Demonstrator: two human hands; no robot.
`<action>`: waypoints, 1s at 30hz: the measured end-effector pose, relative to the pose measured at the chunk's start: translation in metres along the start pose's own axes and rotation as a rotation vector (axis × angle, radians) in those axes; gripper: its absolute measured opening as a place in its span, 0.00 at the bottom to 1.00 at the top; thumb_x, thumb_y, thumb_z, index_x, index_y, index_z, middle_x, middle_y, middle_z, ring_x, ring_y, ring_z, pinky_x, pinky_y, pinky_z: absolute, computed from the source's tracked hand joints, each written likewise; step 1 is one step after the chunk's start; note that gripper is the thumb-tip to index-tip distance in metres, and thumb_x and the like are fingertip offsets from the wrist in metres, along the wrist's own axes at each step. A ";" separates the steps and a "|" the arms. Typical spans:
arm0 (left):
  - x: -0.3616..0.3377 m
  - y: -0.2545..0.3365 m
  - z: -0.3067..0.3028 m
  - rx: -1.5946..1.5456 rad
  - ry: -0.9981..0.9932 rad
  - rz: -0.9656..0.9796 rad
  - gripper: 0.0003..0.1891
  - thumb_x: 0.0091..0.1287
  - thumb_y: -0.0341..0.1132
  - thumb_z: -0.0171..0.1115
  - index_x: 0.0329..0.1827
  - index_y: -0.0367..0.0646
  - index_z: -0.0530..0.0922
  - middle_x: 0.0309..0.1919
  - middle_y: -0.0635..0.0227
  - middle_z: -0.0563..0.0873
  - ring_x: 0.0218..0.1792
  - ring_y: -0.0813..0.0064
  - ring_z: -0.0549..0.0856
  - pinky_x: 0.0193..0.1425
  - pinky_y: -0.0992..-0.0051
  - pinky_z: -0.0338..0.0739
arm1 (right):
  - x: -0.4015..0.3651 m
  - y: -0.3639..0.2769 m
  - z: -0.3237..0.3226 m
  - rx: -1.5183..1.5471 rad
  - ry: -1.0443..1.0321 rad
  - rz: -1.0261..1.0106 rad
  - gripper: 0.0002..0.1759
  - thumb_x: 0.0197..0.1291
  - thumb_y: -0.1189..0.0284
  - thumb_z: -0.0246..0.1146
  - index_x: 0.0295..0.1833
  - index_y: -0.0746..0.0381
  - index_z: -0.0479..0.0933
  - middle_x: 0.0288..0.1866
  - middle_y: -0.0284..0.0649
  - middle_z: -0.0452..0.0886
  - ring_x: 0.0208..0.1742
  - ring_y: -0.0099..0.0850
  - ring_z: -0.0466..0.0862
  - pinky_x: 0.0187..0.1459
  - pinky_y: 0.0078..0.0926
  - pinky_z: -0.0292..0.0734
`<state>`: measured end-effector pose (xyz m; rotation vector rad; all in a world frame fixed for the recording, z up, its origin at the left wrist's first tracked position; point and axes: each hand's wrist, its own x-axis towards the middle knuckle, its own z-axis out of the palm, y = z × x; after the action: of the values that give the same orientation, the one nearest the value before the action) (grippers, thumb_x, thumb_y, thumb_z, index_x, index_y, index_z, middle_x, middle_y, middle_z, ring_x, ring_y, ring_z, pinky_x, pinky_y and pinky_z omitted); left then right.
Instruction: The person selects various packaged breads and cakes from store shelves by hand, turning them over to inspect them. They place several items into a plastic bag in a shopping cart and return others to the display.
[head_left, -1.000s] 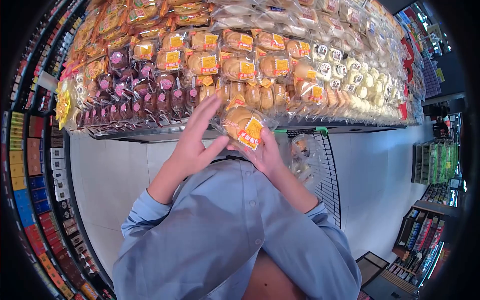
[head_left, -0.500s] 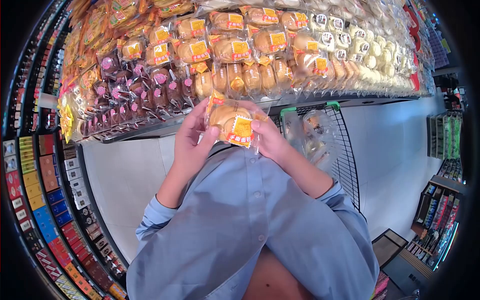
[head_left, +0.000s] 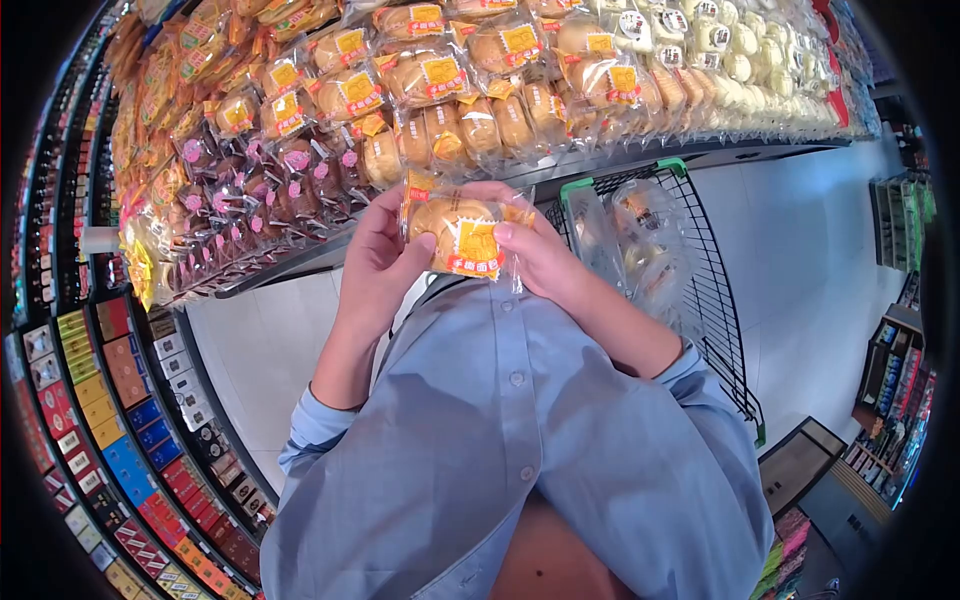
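Observation:
A round bread roll in a clear plastic wrapper with a yellow and red label, the packaged bread (head_left: 450, 222), is held in front of my chest. My left hand (head_left: 380, 245) grips its left side, thumb on the front of the wrapper. On the right side my right hand (head_left: 538, 250) pinches it, its thumb at the label's upper right corner. Most of the fingers of both hands are hidden behind the package. Just beyond it lies a display of similar wrapped breads (head_left: 425, 78), stacked in rows.
A black wire shopping cart (head_left: 722, 300) with green corners stands to my right, holding clear plastic bags of food (head_left: 645, 235). Dark wrapped cakes (head_left: 265, 190) fill the display's left part, pale buns (head_left: 750, 55) its right. Shelves of coloured boxes (head_left: 125, 465) line the left.
The view has turned and shifted slightly, so the display and cart sit differently in it. Both hands keep hold of the packaged bread, which appears a little higher.

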<state>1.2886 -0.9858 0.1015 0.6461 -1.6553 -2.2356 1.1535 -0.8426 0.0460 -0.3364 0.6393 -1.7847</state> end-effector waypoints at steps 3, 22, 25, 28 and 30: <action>0.004 -0.003 0.003 0.046 -0.016 -0.022 0.27 0.71 0.22 0.57 0.73 0.33 0.63 0.62 0.60 0.77 0.62 0.74 0.78 0.66 0.73 0.74 | -0.004 -0.005 0.000 0.026 0.020 0.005 0.29 0.65 0.73 0.60 0.71 0.63 0.64 0.67 0.42 0.73 0.69 0.33 0.75 0.68 0.35 0.73; 0.007 -0.013 -0.037 -0.490 -0.109 -0.089 0.42 0.70 0.60 0.57 0.79 0.42 0.57 0.76 0.54 0.64 0.76 0.59 0.65 0.77 0.54 0.63 | 0.012 -0.002 0.020 -0.193 0.100 -0.188 0.38 0.67 0.74 0.61 0.79 0.63 0.53 0.74 0.43 0.67 0.70 0.31 0.72 0.68 0.31 0.70; 0.007 -0.009 -0.050 -0.584 -0.190 -0.070 0.43 0.67 0.62 0.58 0.79 0.45 0.58 0.77 0.55 0.63 0.77 0.57 0.63 0.76 0.51 0.63 | 0.018 0.001 0.024 -0.145 0.062 -0.128 0.36 0.68 0.73 0.60 0.78 0.64 0.55 0.70 0.43 0.71 0.68 0.32 0.74 0.67 0.31 0.71; 0.009 -0.004 -0.060 -0.673 -0.235 -0.070 0.41 0.67 0.60 0.58 0.79 0.48 0.59 0.77 0.57 0.63 0.77 0.56 0.62 0.76 0.46 0.63 | 0.023 0.006 0.032 -0.048 0.026 -0.097 0.34 0.67 0.74 0.60 0.77 0.64 0.58 0.68 0.43 0.73 0.67 0.31 0.74 0.67 0.32 0.71; 0.011 -0.001 -0.065 -0.774 -0.308 -0.003 0.39 0.70 0.59 0.55 0.78 0.44 0.60 0.75 0.54 0.66 0.75 0.57 0.67 0.76 0.46 0.60 | 0.027 0.014 0.035 -0.050 0.036 -0.113 0.34 0.68 0.74 0.60 0.77 0.64 0.59 0.68 0.43 0.73 0.66 0.30 0.75 0.67 0.31 0.71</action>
<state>1.3120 -1.0447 0.0829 0.1048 -0.7409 -2.7875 1.1749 -0.8795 0.0634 -0.3813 0.7028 -1.8881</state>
